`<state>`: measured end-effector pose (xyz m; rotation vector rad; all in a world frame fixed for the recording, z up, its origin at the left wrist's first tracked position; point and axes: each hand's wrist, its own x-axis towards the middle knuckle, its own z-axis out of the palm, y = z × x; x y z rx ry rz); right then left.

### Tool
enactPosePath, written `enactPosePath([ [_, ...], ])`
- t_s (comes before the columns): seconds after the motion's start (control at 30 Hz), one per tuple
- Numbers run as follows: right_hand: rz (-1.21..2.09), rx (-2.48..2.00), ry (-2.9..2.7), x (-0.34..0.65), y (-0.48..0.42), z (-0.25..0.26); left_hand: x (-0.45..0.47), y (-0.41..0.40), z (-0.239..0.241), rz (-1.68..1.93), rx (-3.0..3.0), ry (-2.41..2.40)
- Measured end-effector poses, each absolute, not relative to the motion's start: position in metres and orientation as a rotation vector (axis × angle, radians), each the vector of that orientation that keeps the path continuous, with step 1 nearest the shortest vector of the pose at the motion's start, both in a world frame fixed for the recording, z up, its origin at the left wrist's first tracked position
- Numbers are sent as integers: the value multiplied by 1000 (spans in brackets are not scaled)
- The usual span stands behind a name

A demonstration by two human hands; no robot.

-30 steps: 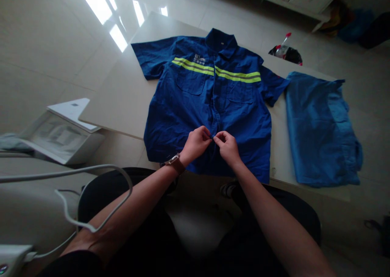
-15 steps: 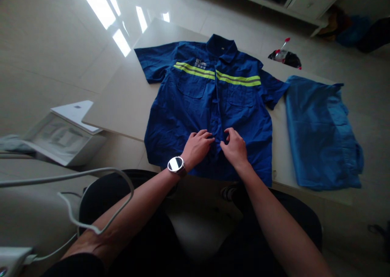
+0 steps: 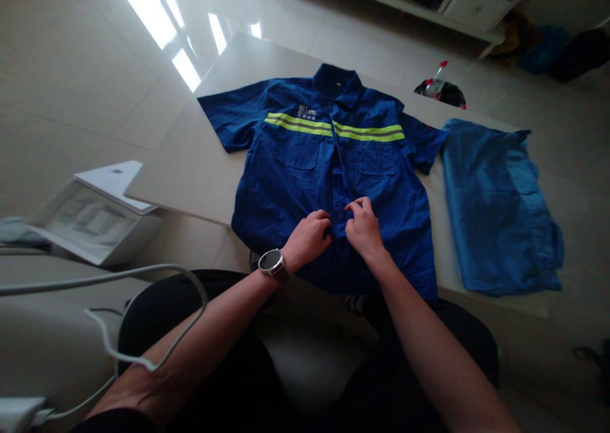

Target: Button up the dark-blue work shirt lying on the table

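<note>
A dark blue short-sleeved work shirt lies face up, its collar pointing away from me. Yellow-and-grey reflective bands cross its chest, above two pockets, and a white print sits over one band. My left hand, with a round watch on the wrist, is closed on the cloth at the left of the front placket, fingertips curled under. My right hand pinches the shirt front just across the placket. Exactly what part of the fabric lies between the fingers is hidden. The lower hem hangs past the near table edge.
Folded lighter blue cloth lies right of the shirt on the pale table. A white box stands on the floor at left. A grey cable loops over my left forearm. Beyond the table are a bottle and a cabinet.
The shirt has slid a little towards me, with its collar and sleeves lower in view and its hem hanging further. Both hands remain near the placket, the left now more curled.
</note>
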<state>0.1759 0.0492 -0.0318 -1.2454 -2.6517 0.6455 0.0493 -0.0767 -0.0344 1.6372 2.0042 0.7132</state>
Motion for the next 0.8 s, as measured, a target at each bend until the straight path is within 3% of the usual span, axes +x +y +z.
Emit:
enactPosePath([
  [0.2, 530, -1404, -2669, 165, 47, -28, 54, -81, -31, 529, 1816, 1917],
  [0.53, 434, -1409, -2698, 164, 50, -18, 65, -82, -24, 603, 1722, 1918],
  [0.8, 753, -1220, -2513, 182, 66, -36, 55, -62, -33, 613, 1450, 2089],
])
